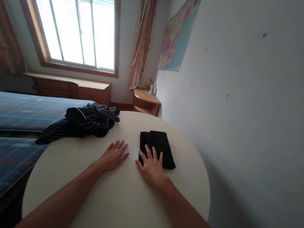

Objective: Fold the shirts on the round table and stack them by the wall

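Observation:
A black folded cloth (165, 150) lies flat on the round white table (115, 204), right of the middle. My right hand (151, 167) rests with spread fingers over its near left part, fingertips on the fabric. To the left, my left hand (114, 155) lies palm down on the bare tabletop, fingers apart, holding nothing. Beyond it, at the table's far left edge, is a crumpled heap of dark clothes (91, 120), some with thin white stripes. Neither hand touches that heap.
Two blue plaid mattresses (20, 113) stand left of the table, and part of the heap hangs toward them. A white wall (253, 125) runs along the right. Behind are a wooden desk (93, 88) under the window and a small corner shelf (146, 97).

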Motion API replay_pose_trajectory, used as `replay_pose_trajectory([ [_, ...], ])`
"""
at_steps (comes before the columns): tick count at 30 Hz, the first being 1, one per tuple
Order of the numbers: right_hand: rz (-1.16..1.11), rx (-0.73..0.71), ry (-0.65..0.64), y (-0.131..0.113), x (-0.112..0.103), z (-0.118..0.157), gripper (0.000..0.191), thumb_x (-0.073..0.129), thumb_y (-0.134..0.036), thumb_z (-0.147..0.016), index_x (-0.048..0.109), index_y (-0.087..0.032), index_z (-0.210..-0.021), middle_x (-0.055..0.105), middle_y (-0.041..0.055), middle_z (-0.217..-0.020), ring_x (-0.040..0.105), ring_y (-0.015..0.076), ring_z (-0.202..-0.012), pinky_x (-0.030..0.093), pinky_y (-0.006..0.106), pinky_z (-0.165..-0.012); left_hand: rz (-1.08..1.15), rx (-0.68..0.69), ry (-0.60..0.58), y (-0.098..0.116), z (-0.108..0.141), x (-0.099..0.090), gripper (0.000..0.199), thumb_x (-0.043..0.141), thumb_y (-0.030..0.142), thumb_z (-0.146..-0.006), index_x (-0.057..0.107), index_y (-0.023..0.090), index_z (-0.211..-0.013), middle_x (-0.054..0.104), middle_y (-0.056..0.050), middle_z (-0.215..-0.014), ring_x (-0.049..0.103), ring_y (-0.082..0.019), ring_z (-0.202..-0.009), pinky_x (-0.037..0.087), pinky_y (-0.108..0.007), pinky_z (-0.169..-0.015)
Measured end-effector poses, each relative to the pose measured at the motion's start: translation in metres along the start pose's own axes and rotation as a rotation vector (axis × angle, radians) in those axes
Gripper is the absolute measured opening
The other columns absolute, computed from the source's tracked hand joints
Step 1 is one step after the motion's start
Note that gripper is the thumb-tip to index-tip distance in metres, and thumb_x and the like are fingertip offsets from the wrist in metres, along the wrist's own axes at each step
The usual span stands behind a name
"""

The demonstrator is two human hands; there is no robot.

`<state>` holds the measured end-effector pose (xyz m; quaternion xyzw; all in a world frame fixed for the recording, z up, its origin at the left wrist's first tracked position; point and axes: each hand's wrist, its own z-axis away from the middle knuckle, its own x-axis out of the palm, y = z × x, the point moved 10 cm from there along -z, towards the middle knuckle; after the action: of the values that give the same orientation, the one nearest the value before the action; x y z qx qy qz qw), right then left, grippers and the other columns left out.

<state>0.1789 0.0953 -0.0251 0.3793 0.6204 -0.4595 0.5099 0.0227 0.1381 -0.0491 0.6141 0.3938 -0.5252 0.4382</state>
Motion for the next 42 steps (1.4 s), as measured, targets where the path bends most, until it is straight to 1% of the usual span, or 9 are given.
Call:
replay_pose_trajectory([
  [8, 0.02, 0.083, -0.068, 0.08, -0.01, -0.051, 0.06, 0.029, -0.057, -0.097, 0.033, -0.035, -0.153, 0.015, 0.0016, -0.166, 0.007, 0.0337, -0.15, 0.002, 0.065, -0.115, 0.042, 0.003, -0.003, 0.001, 0.001, -0.003, 0.063, 0.031, 0.049, -0.1, 0.034, 0.016, -0.153, 0.024, -0.014, -0.162, 0.016, -0.032, -0.15, 0.017, -0.049, -0.12],
  [12, 0.056, 0.17, 0.024, 0.121, -0.02, -0.065, 0.054, 0.034, -0.048, -0.097, 0.039, -0.038, -0.15, 0.023, -0.0007, -0.164, 0.001, 0.0339, -0.15, 0.011, 0.063, -0.114, 0.074, 0.012, 0.024, 0.0, 0.001, -0.003, 0.063, 0.033, 0.05, -0.099, 0.037, 0.016, -0.152, 0.025, -0.014, -0.161, 0.016, -0.032, -0.15, 0.018, -0.05, -0.119],
  [15, 0.069, 0.218, 0.149, 0.141, -0.031, -0.065, 0.051, 0.036, -0.041, -0.096, 0.046, -0.039, -0.146, 0.027, 0.0002, -0.161, 0.013, 0.0322, -0.147, 0.017, 0.059, -0.112, 0.072, 0.016, 0.023, -0.001, 0.0, -0.002, 0.063, 0.033, 0.05, -0.099, 0.037, 0.016, -0.152, 0.025, -0.014, -0.161, 0.017, -0.032, -0.15, 0.018, -0.05, -0.119],
  [18, 0.082, 0.213, 0.272, 0.147, -0.041, -0.059, 0.052, 0.039, -0.033, -0.094, 0.047, -0.037, -0.145, 0.035, 0.0038, -0.155, 0.026, 0.029, -0.14, 0.022, 0.052, -0.112, 0.069, 0.012, 0.015, -0.001, -0.001, -0.001, 0.063, 0.033, 0.049, -0.099, 0.036, 0.015, -0.152, 0.025, -0.014, -0.161, 0.016, -0.032, -0.15, 0.017, -0.049, -0.12],
  [20, 0.102, 0.21, 0.304, 0.149, -0.041, -0.054, 0.055, 0.038, -0.028, -0.094, 0.045, -0.034, -0.148, 0.037, 0.0048, -0.154, 0.028, 0.0279, -0.139, 0.022, 0.05, -0.113, 0.068, 0.008, 0.007, -0.001, -0.001, -0.001, 0.064, 0.033, 0.049, -0.099, 0.035, 0.015, -0.153, 0.025, -0.014, -0.161, 0.016, -0.032, -0.15, 0.017, -0.05, -0.12],
  [25, 0.094, 0.332, 0.225, 0.173, -0.024, -0.053, 0.058, 0.03, -0.025, -0.096, 0.035, -0.026, -0.154, 0.024, 0.0031, -0.163, 0.018, 0.0286, -0.147, 0.015, 0.055, -0.117, 0.048, 0.007, -0.008, 0.002, 0.001, -0.002, 0.063, 0.033, 0.048, -0.099, 0.035, 0.015, -0.153, 0.024, -0.014, -0.162, 0.016, -0.032, -0.15, 0.016, -0.049, -0.12],
  [31, 0.068, 0.452, 0.217, 0.196, -0.019, -0.054, 0.062, 0.033, -0.025, -0.094, 0.03, -0.029, -0.156, 0.012, 0.0014, -0.166, 0.006, 0.0366, -0.15, 0.009, 0.066, -0.115, 0.04, 0.003, -0.002, 0.002, 0.001, -0.004, 0.063, 0.033, 0.048, -0.099, 0.035, 0.016, -0.153, 0.024, -0.013, -0.162, 0.016, -0.032, -0.15, 0.017, -0.049, -0.12],
  [38, 0.071, 0.437, 0.236, 0.188, -0.024, -0.045, 0.057, 0.032, -0.03, -0.095, 0.042, -0.022, -0.151, 0.021, 0.0065, -0.164, 0.01, 0.0343, -0.15, 0.011, 0.06, -0.117, 0.063, -0.009, 0.007, 0.001, 0.001, -0.005, 0.063, 0.034, 0.049, -0.098, 0.037, 0.016, -0.152, 0.026, -0.013, -0.161, 0.017, -0.032, -0.15, 0.018, -0.049, -0.12],
  [42, 0.08, 0.354, 0.24, 0.164, -0.03, -0.043, 0.055, 0.038, -0.033, -0.094, 0.048, -0.019, -0.146, 0.023, 0.0086, -0.163, 0.006, 0.0325, -0.151, 0.008, 0.059, -0.118, 0.097, 0.002, 0.061, 0.0, -0.001, -0.007, 0.06, 0.038, 0.046, -0.097, 0.042, 0.016, -0.149, 0.033, -0.013, -0.159, 0.024, -0.031, -0.149, 0.021, -0.049, -0.119],
])
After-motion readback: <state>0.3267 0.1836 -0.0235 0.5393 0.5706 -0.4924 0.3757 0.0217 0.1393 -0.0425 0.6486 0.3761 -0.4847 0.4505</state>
